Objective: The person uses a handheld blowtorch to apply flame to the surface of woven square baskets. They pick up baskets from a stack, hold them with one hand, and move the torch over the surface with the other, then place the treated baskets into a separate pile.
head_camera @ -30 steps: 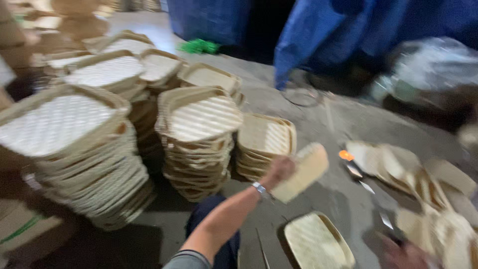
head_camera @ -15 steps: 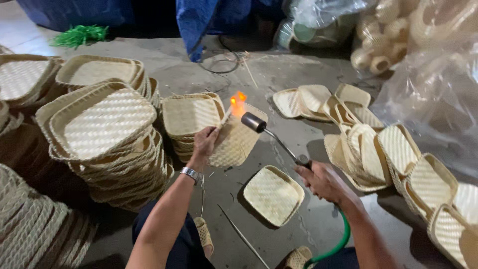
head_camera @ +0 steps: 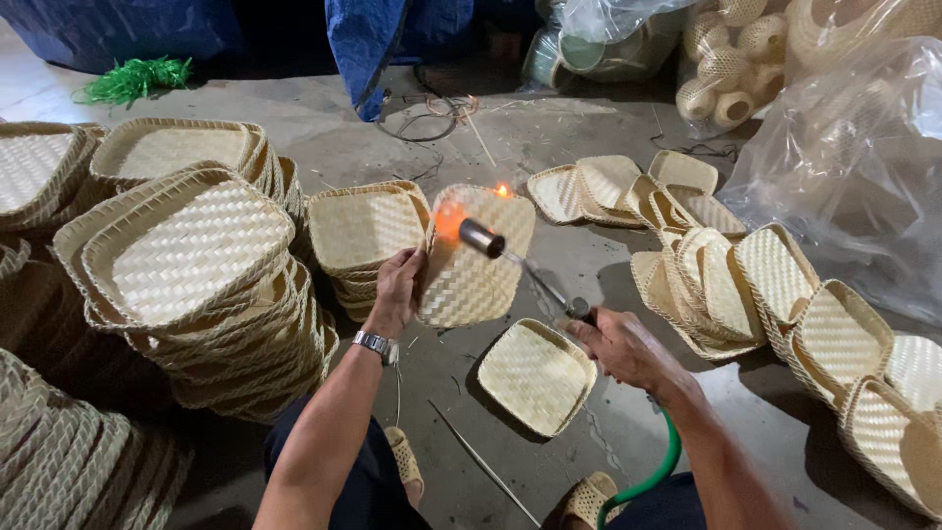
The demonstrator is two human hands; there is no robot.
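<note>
Torch point(head_camera: 510, 257) lit and pointed at the tray point(head_camera: 476, 255) I've got up in my left hand point(head_camera: 397, 290). Left fingers are wrapped around the tray's left edge, holding it tilted up off the floor, underside facing me. Right hand point(head_camera: 618, 344) is closed around the torch handle at the near right, and the nozzle is just over the tray's weave, with an orange flame on the surface and a small spark at the far rim. Green hose point(head_camera: 648, 476) runs from the torch handle down toward my legs.

Right below the raised tray, another tray point(head_camera: 535, 376) lies flat on the concrete floor point(head_camera: 373, 137), between my hands. Just left of the held tray is a short stack point(head_camera: 358, 236) of the same trays, and further left the big stacks point(head_camera: 191, 285), well apart from the flame. On the right there's a loose spread of trays point(head_camera: 736, 275) leaning on each other, with clear plastic bags point(head_camera: 844, 147) behind them. Blue tarp point(head_camera: 378, 39) hangs at the far side. Thin stick point(head_camera: 481, 461) lies on the floor near my sandals.
</note>
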